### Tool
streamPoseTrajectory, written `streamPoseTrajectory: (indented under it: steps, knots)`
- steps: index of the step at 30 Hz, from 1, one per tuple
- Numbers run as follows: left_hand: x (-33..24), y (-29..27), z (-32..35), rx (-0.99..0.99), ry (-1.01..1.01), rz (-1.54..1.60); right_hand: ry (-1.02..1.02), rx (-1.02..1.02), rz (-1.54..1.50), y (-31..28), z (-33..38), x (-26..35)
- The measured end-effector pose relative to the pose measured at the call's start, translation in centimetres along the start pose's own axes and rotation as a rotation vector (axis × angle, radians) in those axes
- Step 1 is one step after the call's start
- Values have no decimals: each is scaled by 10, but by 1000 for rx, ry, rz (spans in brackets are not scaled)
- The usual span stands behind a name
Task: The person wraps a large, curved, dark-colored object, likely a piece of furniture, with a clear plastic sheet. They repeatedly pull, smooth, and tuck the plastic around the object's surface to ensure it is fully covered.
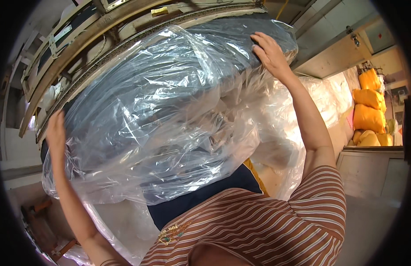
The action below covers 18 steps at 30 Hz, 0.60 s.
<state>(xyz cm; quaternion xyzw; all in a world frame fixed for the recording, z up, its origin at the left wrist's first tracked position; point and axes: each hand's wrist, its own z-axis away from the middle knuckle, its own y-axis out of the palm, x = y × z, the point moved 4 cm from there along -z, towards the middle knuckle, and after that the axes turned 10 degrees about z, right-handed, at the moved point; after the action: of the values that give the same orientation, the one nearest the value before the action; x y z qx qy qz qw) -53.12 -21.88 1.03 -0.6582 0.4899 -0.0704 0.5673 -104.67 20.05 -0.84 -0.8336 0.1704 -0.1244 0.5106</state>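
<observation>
Where clear plastic (170,111) bunches, cushion (201,195) edges blur.

A clear plastic bag (170,115) wraps the dark cushion; yellow sacks (369,116) stacked far right.
</observation>
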Motion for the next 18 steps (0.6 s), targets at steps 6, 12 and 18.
streamPoseTrajectory:
  steps: [6,12,18]
  knots:
    - [-119,94,-34,-169,273,213,346,121,275,36,-33,-75]
    - [-64,35,27,-124,-19,256,64,257,152,15,-5,17]
    - [44,-44,107,-38,-144,32,-25,203,107,18,-11,20]
